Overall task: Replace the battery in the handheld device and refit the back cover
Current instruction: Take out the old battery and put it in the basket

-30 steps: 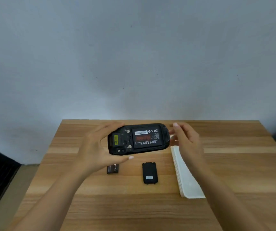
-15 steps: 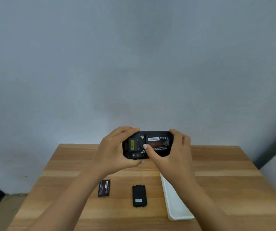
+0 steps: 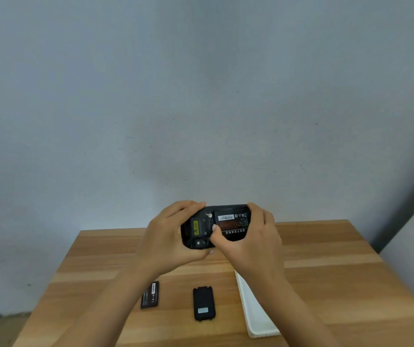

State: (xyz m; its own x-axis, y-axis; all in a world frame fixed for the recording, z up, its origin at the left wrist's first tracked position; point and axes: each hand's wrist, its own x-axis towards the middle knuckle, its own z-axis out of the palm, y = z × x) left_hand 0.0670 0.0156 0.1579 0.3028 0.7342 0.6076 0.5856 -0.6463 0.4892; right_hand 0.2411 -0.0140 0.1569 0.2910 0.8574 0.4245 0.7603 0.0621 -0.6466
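I hold a black handheld device (image 3: 198, 227) above the wooden table (image 3: 326, 271), its open back toward me. A battery (image 3: 233, 222) with a white barcode label sits in its bay. My left hand (image 3: 168, 236) grips the device's left end. My right hand (image 3: 248, 239) wraps the right end, with its thumb pressed on the battery's left edge. On the table below lie a loose battery (image 3: 150, 295) with a red-marked label and the black back cover (image 3: 204, 303), both flat and apart from each other.
A white tray (image 3: 258, 314) lies on the table to the right of the back cover, partly under my right forearm. A grey wall rises just behind the table. The floor shows at the lower left.
Both hands have closed on the device. My right hand, open beside it a second ago, now grips its right end with the thumb on the battery. The view has tilted upward.
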